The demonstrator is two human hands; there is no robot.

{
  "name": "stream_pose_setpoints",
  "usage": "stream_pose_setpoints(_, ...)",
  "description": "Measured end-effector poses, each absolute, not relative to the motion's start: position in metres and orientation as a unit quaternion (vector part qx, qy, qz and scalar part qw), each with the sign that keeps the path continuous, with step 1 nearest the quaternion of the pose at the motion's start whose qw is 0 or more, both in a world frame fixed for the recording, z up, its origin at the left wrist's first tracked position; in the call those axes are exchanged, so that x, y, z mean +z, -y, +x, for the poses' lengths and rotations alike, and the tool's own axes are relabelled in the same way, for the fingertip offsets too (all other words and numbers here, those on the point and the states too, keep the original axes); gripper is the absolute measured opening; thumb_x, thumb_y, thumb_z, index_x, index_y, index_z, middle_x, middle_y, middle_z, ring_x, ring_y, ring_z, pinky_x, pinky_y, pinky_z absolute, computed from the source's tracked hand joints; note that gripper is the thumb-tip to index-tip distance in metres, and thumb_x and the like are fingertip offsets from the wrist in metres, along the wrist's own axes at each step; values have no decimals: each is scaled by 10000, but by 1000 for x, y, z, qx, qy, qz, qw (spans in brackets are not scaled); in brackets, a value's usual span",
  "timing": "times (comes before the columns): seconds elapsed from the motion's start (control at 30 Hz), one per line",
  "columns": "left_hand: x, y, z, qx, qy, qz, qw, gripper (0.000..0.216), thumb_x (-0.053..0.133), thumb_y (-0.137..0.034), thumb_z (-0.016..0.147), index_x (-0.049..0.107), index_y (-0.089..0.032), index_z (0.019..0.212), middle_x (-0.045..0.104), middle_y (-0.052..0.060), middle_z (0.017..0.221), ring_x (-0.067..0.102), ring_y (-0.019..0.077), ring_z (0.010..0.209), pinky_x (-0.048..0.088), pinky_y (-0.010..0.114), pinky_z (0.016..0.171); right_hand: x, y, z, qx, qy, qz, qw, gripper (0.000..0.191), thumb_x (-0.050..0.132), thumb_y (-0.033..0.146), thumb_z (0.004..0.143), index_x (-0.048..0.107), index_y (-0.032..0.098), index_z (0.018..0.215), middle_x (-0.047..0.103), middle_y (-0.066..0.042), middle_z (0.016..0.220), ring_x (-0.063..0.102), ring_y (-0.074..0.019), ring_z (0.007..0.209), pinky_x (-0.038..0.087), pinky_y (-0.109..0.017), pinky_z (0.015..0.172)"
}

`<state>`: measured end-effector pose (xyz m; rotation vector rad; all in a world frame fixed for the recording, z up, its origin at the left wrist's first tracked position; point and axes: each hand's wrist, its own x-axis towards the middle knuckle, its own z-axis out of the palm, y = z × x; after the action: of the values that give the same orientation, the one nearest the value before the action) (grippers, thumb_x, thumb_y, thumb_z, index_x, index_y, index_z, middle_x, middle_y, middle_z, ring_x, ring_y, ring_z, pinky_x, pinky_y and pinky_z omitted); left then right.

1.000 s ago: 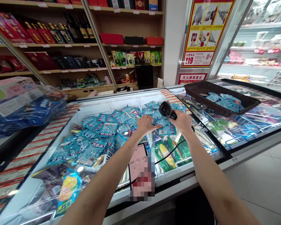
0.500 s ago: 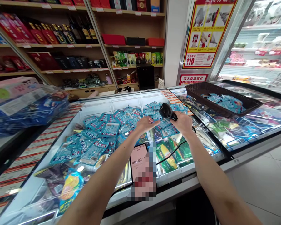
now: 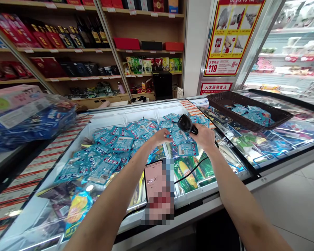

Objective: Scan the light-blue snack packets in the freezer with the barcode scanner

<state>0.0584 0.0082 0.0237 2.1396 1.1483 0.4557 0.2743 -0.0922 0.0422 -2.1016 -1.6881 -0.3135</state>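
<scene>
My right hand [image 3: 205, 136] grips a black barcode scanner [image 3: 185, 123], its head pointing down and left over the open chest freezer [image 3: 136, 111]; its black cable [image 3: 191, 170] trails toward me. My left hand [image 3: 161, 136] pinches a light blue packet [image 3: 178, 136] and holds it up just under the scanner head. A heap of the same blue packets [image 3: 112, 150] fills the freezer to the left of both hands. More blue packets lie in a dark basket [image 3: 248, 109] on the glass lid at the right.
A phone [image 3: 154, 181] showing a timer leans at the freezer's near edge. Green and yellow packs [image 3: 188, 170] lie below my right hand. Stacked wrapped boxes [image 3: 26, 115] stand at the left. Wooden shelves [image 3: 94, 52] of goods run behind; a chilled display [image 3: 290, 52] stands far right.
My left hand has closed on a blue packet and lifted it up to the scanner head. The right hand with the scanner has barely moved.
</scene>
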Motion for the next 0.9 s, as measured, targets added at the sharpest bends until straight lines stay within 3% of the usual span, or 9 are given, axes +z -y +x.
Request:
stream_pose_setpoints(0.13,24,-11,39,264,-407,781,392,443,631,-434,682,524,-192,1038,581,-16,725,595,159,693,443,267,614,40,91,275,-121,616,-747,217,355,517,397,819,592,245,1131,679,-61,1003,612,-218,898,400,-271,691)
stream_pose_setpoints(0.4,8,-14,-2,476,-432,720,262,354,540,-356,797,520,-204,1116,491,-16,731,493,110,657,403,229,598,36,92,269,-134,687,-682,212,370,544,391,810,584,257,1152,672,-33,1019,605,-207,922,385,-266,704)
stream_pose_setpoints(0.63,-1,-16,-6,486,-444,710,250,344,516,-337,815,525,-227,1141,486,-8,758,484,118,674,416,238,612,36,94,262,-121,754,-621,175,459,572,346,809,509,280,1259,660,-18,1056,597,-193,955,385,-263,729)
stream_pose_setpoints(0.9,0,-14,-6,472,-445,718,255,351,498,-337,827,514,-221,1158,532,7,802,517,123,692,433,241,618,37,97,255,-114,759,-622,153,370,575,344,818,559,264,1179,656,-26,1042,590,-185,977,377,-254,720)
